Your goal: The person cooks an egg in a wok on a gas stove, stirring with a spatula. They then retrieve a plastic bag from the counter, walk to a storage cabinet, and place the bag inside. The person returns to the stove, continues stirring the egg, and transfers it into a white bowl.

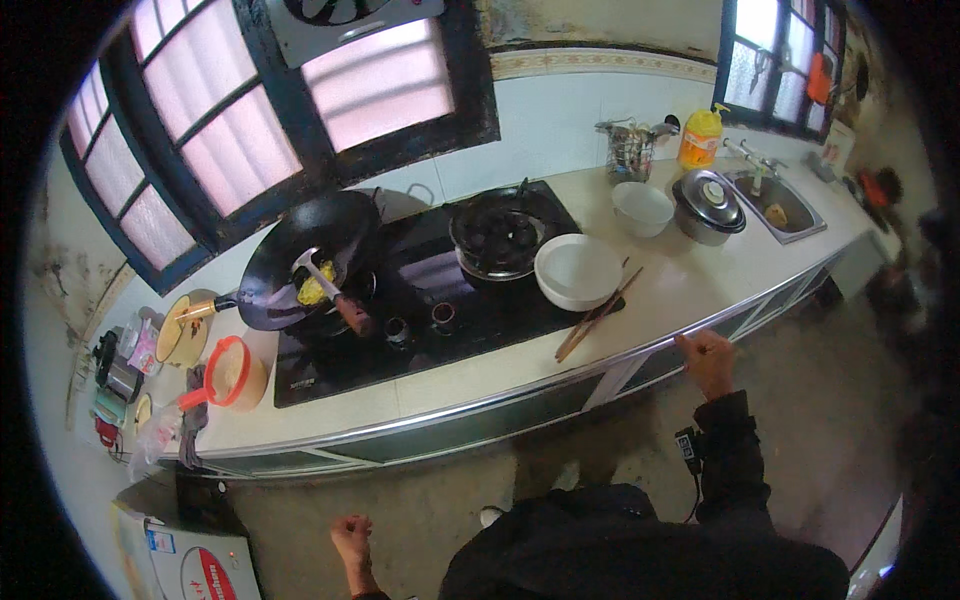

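My left hand (351,536) hangs low over the floor, fingers curled and nothing seen in it. Close to the counter's front edge is my right hand (707,361), also curled with nothing visible inside; whether it touches the edge I cannot tell. Ahead, a black wok (264,281) sits on the left burner of a black glass gas hob (341,366). Yellow food, apparently cooked egg (313,289), lies in it under a wooden-handled spatula (319,276). A white bowl (577,271) stands at the hob's right end, beside wooden chopsticks (598,318) that overhang the hob's edge.
Left of the hob are an orange-rimmed container (238,375) and a yellowish lidlike disc (182,334). Rightward stand another white bowl (643,208), a lidded pot (709,206), a utensil basket (630,154), a yellow pump bottle (700,140) and a sink (802,214). A white appliance (169,562) stands lower left.
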Demonstrator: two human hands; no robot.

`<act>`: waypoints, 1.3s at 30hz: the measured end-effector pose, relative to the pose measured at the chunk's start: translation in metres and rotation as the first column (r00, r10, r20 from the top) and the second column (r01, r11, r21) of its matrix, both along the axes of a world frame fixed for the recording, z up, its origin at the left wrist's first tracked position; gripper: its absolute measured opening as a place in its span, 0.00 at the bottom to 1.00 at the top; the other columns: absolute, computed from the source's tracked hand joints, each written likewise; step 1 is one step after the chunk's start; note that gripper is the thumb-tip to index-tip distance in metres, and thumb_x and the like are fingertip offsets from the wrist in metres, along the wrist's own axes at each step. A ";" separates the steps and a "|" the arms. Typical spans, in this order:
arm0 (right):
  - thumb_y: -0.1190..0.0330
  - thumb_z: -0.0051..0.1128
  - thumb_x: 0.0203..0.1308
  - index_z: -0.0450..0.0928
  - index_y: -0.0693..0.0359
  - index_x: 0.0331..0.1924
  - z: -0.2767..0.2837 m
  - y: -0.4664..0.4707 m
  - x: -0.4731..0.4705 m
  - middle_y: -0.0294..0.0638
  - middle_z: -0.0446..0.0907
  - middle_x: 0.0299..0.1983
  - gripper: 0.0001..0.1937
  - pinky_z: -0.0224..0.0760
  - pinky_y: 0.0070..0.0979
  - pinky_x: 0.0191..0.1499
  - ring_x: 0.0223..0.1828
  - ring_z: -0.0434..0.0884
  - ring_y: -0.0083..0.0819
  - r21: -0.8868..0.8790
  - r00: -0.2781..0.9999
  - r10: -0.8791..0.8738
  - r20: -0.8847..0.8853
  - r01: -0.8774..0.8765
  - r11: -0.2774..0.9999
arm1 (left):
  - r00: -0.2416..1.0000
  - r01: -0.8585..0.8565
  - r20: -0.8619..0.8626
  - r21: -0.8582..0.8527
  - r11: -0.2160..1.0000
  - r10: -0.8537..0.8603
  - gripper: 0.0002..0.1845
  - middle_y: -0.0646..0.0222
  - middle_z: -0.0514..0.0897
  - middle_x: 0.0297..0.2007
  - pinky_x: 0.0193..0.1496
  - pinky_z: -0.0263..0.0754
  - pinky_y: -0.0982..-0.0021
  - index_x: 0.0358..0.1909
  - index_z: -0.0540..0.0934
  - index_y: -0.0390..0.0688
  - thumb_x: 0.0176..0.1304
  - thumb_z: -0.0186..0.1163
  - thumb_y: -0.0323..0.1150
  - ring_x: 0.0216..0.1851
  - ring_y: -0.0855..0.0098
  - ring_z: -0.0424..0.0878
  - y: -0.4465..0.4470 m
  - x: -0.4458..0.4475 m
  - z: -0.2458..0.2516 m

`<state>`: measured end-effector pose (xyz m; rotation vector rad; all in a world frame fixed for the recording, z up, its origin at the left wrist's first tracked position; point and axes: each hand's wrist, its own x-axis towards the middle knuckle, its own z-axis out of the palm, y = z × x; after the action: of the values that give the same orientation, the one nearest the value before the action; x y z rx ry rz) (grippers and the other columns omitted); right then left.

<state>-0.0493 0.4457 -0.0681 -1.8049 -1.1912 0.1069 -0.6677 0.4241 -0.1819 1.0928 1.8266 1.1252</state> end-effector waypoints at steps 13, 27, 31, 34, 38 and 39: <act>0.67 0.56 0.47 0.69 0.62 0.45 0.039 0.019 0.011 0.45 0.70 0.50 0.19 0.62 0.37 0.51 0.50 0.70 0.39 -0.157 0.530 0.704 0.473 -0.736 0.659 | 0.682 0.721 0.140 0.033 0.692 -0.718 0.23 0.65 0.72 0.49 0.53 0.65 0.69 0.53 0.70 0.41 0.59 0.55 0.43 0.50 0.69 0.72 0.045 0.216 0.139; 0.55 0.52 0.52 0.57 0.65 0.61 0.103 0.041 -0.088 0.50 0.57 0.62 0.35 0.43 0.43 0.64 0.65 0.55 0.42 0.131 0.512 0.672 0.534 -0.836 0.533 | 0.138 0.865 0.486 0.366 0.344 -0.863 0.65 0.71 0.47 0.66 0.65 0.45 0.67 0.67 0.41 0.45 0.32 0.46 0.79 0.66 0.71 0.49 0.025 0.361 0.225; 0.59 0.46 0.55 0.49 0.70 0.63 0.096 0.046 -0.134 0.56 0.52 0.63 0.34 0.42 0.41 0.65 0.65 0.53 0.50 0.433 0.649 0.729 0.216 -0.733 0.525 | 0.262 0.726 0.420 0.507 0.464 -0.869 0.57 0.69 0.44 0.67 0.66 0.39 0.64 0.67 0.37 0.45 0.44 0.36 0.77 0.68 0.70 0.45 0.028 0.359 0.211; 0.49 0.30 0.63 0.43 0.67 0.65 0.089 0.034 -0.177 0.54 0.41 0.67 0.35 0.34 0.37 0.67 0.68 0.43 0.50 0.396 0.616 0.772 0.158 -0.756 0.522 | 0.454 0.560 0.349 0.604 0.567 -0.820 0.50 0.70 0.44 0.68 0.67 0.37 0.63 0.68 0.38 0.49 0.50 0.26 0.74 0.68 0.68 0.42 0.047 0.349 0.210; 0.46 0.23 0.64 0.40 0.62 0.67 0.079 0.022 -0.207 0.49 0.38 0.68 0.35 0.31 0.35 0.67 0.70 0.37 0.42 0.476 0.452 0.884 0.117 -0.807 0.349 | 0.476 0.383 0.457 0.661 0.645 -0.752 0.49 0.69 0.43 0.68 0.68 0.34 0.66 0.68 0.40 0.51 0.51 0.22 0.74 0.69 0.66 0.40 0.059 0.329 0.216; 0.47 0.25 0.65 0.42 0.63 0.66 0.077 0.025 -0.207 0.49 0.41 0.68 0.34 0.33 0.35 0.67 0.70 0.40 0.42 0.442 0.461 0.878 0.126 -0.818 0.367 | 0.465 0.401 0.471 0.643 0.652 -0.750 0.50 0.69 0.43 0.68 0.68 0.33 0.66 0.68 0.40 0.49 0.50 0.23 0.74 0.69 0.66 0.40 0.051 0.327 0.215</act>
<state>-0.2561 0.4702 0.0092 -0.5816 -1.7852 0.5069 -0.3409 0.4751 0.0327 1.1761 0.4591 1.2831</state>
